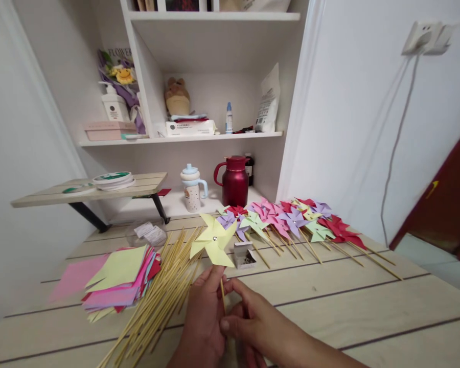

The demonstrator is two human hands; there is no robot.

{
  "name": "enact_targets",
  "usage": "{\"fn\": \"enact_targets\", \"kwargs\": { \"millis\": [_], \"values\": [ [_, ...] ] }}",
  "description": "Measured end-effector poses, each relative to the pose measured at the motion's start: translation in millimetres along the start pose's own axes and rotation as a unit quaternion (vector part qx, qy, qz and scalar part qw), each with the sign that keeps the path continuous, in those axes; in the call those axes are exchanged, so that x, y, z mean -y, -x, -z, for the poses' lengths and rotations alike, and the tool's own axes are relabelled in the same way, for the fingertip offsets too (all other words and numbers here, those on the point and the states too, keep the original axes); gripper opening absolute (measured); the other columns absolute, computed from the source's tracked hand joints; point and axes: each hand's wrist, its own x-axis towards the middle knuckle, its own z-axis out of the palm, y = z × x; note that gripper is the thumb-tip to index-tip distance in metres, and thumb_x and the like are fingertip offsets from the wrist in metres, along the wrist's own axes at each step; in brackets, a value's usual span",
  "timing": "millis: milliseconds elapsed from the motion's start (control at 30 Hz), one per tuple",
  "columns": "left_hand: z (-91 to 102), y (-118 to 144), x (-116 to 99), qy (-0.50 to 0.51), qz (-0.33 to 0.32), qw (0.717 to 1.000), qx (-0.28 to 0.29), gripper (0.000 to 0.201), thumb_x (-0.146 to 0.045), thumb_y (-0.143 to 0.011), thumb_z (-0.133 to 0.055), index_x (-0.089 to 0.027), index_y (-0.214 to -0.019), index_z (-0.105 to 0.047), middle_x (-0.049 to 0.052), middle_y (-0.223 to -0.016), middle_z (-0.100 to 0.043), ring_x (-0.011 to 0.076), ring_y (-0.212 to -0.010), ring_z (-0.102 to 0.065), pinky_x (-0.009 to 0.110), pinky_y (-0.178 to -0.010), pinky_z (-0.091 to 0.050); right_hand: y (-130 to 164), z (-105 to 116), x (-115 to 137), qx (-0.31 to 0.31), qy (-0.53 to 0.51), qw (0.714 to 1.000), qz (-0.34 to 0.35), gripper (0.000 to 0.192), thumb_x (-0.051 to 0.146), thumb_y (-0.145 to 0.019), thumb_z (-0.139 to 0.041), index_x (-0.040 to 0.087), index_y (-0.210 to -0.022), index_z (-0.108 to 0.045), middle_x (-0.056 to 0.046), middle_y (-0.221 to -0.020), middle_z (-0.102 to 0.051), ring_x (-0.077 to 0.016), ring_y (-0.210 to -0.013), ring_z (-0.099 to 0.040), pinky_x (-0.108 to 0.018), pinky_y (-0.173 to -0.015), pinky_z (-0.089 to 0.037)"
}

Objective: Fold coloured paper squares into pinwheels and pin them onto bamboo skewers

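Note:
A yellow paper pinwheel (213, 240) with a metal pin at its centre stands upright on a thin wooden stick in front of me. My left hand (206, 312) is closed near the top of the stick, its thumb just below the paper blades. Lower down, my right hand (249, 317) pinches the same stick between thumb and fingers. Just behind the hands is a small open box (245, 254) of metal pins. Loose wooden sticks (157, 301) lie in a bundle left of my left hand. Cut coloured paper squares (118, 276) are stacked beyond them.
Several finished pinwheels (291, 220) lie at the back right of the slatted table (329, 317). Behind stand a red thermos jug (235, 183) and a tumbler (192, 191). A clear container (147, 233) and a small raised shelf (149, 185) are at the left.

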Motion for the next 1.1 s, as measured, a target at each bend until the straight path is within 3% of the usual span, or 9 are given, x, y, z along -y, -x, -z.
{"fn": "enact_targets", "kwargs": {
  "millis": [133,300,400,633,733,933,1100],
  "values": [
    [-4.7,4.9,0.5,0.022,0.028,0.999,0.006,0.026,-0.03,-0.064,-0.079,-0.017,-0.073,-0.06,-0.004,-0.063,-0.055,0.0091,-0.056,-0.054,0.02,-0.054,-0.044,-2.1,-2.8,-0.4,-0.022,-0.02,0.999,0.025,0.035,0.041,-0.074,-0.066,0.02,-0.095,-0.049,0.006,-0.052,-0.061,-0.0068,-0.027,-0.046,-0.013,-0.028,-0.033],
    [-3.7,7.5,3.5,-0.018,0.045,0.998,0.028,0.035,-0.036,-0.058,-0.082,-0.018,-0.066,-0.054,-0.008,-0.049,-0.049,0.0051,-0.036,-0.041,0.018,-0.038,-0.033,-7.8,-1.5,-11.7,-0.039,-0.048,0.997,0.039,0.031,0.039,-0.07,-0.071,0.018,-0.083,-0.052,0.005,-0.048,-0.06,-0.0078,-0.031,-0.049,-0.015,-0.033,-0.035],
    [-0.8,7.0,6.9,-0.059,0.028,0.997,0.034,0.037,-0.043,-0.059,-0.081,-0.017,-0.071,-0.057,-0.007,-0.047,-0.05,0.0068,-0.033,-0.043,0.018,-0.034,-0.029,-9.2,-0.3,-15.1,-0.05,-0.067,0.996,0.034,0.032,0.043,-0.07,-0.071,0.017,-0.077,-0.052,0.003,-0.051,-0.063,-0.0078,-0.031,-0.051,-0.016,-0.034,-0.036],
    [1.1,5.7,-2.8,-0.129,-0.057,0.99,-0.017,0.043,-0.033,-0.058,-0.084,-0.015,-0.094,-0.07,0.003,-0.071,-0.069,0.0157,-0.06,-0.064,0.023,-0.053,-0.047,-10.5,10.7,-9.0,-0.088,-0.067,0.992,0.059,0.034,0.045,-0.075,-0.07,0.016,-0.076,-0.053,0.001,-0.053,-0.064,-0.0076,-0.032,-0.052,-0.016,-0.035,-0.033],
    [2.9,1.9,-4.7,-0.159,-0.09,0.983,-0.024,0.036,-0.038,-0.062,-0.081,-0.014,-0.087,-0.072,0.004,-0.074,-0.07,0.0165,-0.068,-0.063,0.024,-0.062,-0.048,-11.0,12.8,-8.3,-0.093,-0.066,0.992,0.051,0.034,0.045,-0.073,-0.07,0.016,-0.075,-0.053,0.001,-0.054,-0.064,-0.0072,-0.032,-0.051,-0.016,-0.034,-0.031],
    [2.6,-0.2,-7.0,-0.218,-0.116,0.969,-0.028,0.028,-0.041,-0.066,-0.076,-0.016,-0.076,-0.069,0.002,-0.069,-0.067,0.018,-0.066,-0.061,0.025,-0.059,-0.045,-10.1,5.5,-11.8,-0.066,-0.052,0.996,0.009,0.041,0.051,-0.066,-0.073,0.017,-0.071,-0.05,0.001,-0.051,-0.064,-0.0062,-0.029,-0.048,-0.016,-0.033,-0.03],
    [2.0,3.7,-7.4,-0.263,-0.111,0.958,0.007,0.027,-0.042,-0.072,-0.071,-0.017,-0.066,-0.062,0.0,-0.063,-0.063,0.0142,-0.058,-0.055,0.025,-0.058,-0.044,-10.5,4.3,-14.2,-0.045,-0.036,0.998,-0.004,0.041,0.051,-0.065,-0.073,0.017,-0.072,-0.051,0.001,-0.052,-0.064,-0.0056,-0.029,-0.046,-0.016,-0.032,-0.031]
  ]
}}
